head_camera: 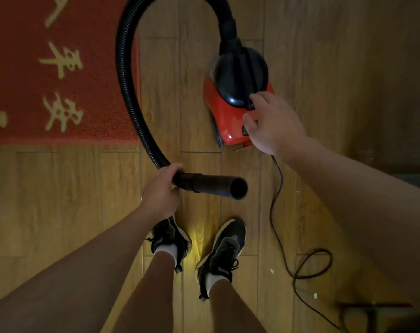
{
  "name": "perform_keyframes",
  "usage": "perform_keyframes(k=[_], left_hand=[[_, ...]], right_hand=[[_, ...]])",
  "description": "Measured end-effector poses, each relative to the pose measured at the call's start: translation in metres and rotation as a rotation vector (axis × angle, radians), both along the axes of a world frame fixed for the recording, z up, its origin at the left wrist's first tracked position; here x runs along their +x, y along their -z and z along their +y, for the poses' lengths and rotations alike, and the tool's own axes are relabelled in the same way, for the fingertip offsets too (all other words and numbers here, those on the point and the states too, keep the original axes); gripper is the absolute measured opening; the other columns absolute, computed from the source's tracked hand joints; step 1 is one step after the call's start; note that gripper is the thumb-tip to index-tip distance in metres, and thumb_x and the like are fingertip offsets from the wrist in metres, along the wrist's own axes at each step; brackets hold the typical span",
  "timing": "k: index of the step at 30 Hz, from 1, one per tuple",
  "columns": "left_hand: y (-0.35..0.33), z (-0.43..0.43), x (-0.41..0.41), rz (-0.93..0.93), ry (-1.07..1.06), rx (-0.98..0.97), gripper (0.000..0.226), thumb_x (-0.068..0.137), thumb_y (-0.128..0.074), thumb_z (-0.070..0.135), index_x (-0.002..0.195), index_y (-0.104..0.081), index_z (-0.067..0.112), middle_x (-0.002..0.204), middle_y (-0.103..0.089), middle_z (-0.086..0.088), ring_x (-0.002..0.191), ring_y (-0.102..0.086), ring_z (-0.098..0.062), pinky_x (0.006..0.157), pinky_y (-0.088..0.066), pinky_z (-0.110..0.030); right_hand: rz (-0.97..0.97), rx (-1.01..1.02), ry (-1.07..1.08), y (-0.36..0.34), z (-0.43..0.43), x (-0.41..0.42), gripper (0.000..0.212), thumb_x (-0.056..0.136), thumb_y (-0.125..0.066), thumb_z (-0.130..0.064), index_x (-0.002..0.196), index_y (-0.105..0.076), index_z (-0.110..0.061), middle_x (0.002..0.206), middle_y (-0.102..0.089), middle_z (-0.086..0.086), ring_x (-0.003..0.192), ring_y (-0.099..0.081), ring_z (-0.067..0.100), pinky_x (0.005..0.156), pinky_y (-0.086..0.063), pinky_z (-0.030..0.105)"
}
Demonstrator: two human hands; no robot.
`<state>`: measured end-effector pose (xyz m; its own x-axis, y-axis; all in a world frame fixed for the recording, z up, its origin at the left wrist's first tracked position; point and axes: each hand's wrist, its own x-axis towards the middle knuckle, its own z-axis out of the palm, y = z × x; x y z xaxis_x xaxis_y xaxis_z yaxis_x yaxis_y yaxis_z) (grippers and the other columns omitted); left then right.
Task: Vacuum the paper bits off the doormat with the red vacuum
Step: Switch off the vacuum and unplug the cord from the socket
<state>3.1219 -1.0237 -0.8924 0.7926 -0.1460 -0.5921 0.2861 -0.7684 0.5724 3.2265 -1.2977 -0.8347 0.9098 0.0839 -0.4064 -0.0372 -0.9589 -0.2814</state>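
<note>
1. Doormat (59,68) lies upper left; the hose (127,80) arcs over its right edge.
2. Left hand (162,188), arm outstretched, fingers wrapped round the hose end.
3. Vacuum (228,116) stands on the floor right of the doormat; right hand (273,123) rests on it, fingers spread.
4. Cord (281,212) loops at right, near paper bits (272,271).
</note>
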Motion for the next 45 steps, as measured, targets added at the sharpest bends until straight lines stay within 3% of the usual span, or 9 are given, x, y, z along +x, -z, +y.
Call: perform_keyframes(k=[3,7,13,17,25,30,38,42,45], left_hand=[[0.003,-0.004,0.001,-0.004,0.081,0.026,0.050,0.087,-0.059,-0.006,0.116,-0.054,0.034,0.122,-0.050,0.005,0.115,-0.046,-0.014,0.097,-0.040,-0.032],[0.007,-0.007,0.004,-0.101,0.188,-0.010,0.047,0.086,-0.064,-0.008,0.123,-0.059,0.021,0.119,-0.051,0.012,0.126,-0.044,-0.019,0.105,-0.041,-0.037],[0.013,-0.013,0.013,-0.124,0.303,0.007,0.043,0.090,-0.063,-0.003,0.127,-0.063,0.018,0.126,-0.058,0.002,0.126,-0.041,-0.022,0.105,-0.039,-0.039],[0.014,-0.013,0.015,-0.138,0.330,0.120,0.044,0.089,-0.063,0.003,0.127,-0.064,0.026,0.126,-0.059,0.004,0.128,-0.041,-0.024,0.100,-0.043,-0.056],[0.023,-0.006,0.016,-0.158,0.376,0.346,0.049,0.086,-0.063,0.006,0.127,-0.065,0.033,0.127,-0.057,0.005,0.132,-0.040,-0.024,0.104,-0.034,-0.062],[0.028,0.002,0.017,-0.129,0.317,0.303,0.046,0.087,-0.063,0.007,0.125,-0.066,0.033,0.129,-0.059,0.005,0.131,-0.041,-0.023,0.105,-0.034,-0.060],[0.011,0.007,0.038,-0.170,0.205,0.231,0.046,0.092,-0.069,0.033,0.137,-0.059,0.032,0.138,-0.058,0.008,0.134,-0.039,-0.020,0.109,-0.029,-0.048],[0.002,0.010,0.052,-0.187,0.204,0.234,0.053,0.093,-0.067,0.039,0.142,-0.054,0.028,0.145,-0.053,0.005,0.140,-0.037,-0.020,0.113,-0.029,-0.051],[-0.005,0.012,0.058,-0.192,0.217,0.244,0.058,0.095,-0.062,0.044,0.148,-0.047,0.026,0.154,-0.045,0.001,0.148,-0.030,-0.022,0.120,-0.020,-0.055]], right_hand=[[-0.012,0.014,-0.009,-0.004,-0.003,0.005,0.054,0.103,-0.042,-0.035,0.149,-0.041,-0.006,0.151,-0.044,0.010,0.139,-0.040,0.028,0.113,-0.033,0.038],[-0.022,0.041,-0.040,-0.004,0.003,0.008,0.055,0.103,-0.041,-0.036,0.150,-0.040,-0.006,0.152,-0.044,0.011,0.141,-0.038,0.028,0.116,-0.032,0.038],[-0.024,0.039,-0.080,0.001,0.019,0.006,0.053,0.104,-0.042,-0.035,0.149,-0.041,-0.006,0.152,-0.044,0.011,0.141,-0.038,0.028,0.114,-0.031,0.037],[-0.042,0.023,-0.118,0.004,0.028,0.007,0.051,0.104,-0.042,-0.035,0.146,-0.044,-0.005,0.148,-0.047,0.010,0.138,-0.041,0.027,0.113,-0.030,0.033],[-0.064,0.025,-0.132,0.018,0.048,0.011,0.048,0.103,-0.042,-0.035,0.140,-0.050,-0.005,0.144,-0.051,0.010,0.137,-0.043,0.027,0.114,-0.031,0.036],[-0.072,0.040,-0.113,0.022,0.059,0.011,0.047,0.102,-0.044,-0.033,0.139,-0.052,-0.004,0.144,-0.052,0.012,0.136,-0.044,0.030,0.114,-0.031,0.036],[-0.051,0.019,-0.111,0.013,0.068,0.013,0.049,0.104,-0.042,-0.034,0.144,-0.047,-0.007,0.151,-0.046,0.010,0.143,-0.036,0.026,0.117,-0.026,0.034],[-0.064,0.005,-0.115,0.007,0.073,0.018,0.048,0.103,-0.042,-0.034,0.141,-0.050,-0.006,0.146,-0.050,0.010,0.139,-0.040,0.026,0.115,-0.027,0.032],[-0.072,0.007,-0.113,0.001,0.076,0.019,0.047,0.102,-0.043,-0.033,0.140,-0.051,-0.005,0.144,-0.052,0.010,0.137,-0.042,0.027,0.115,-0.029,0.033]])
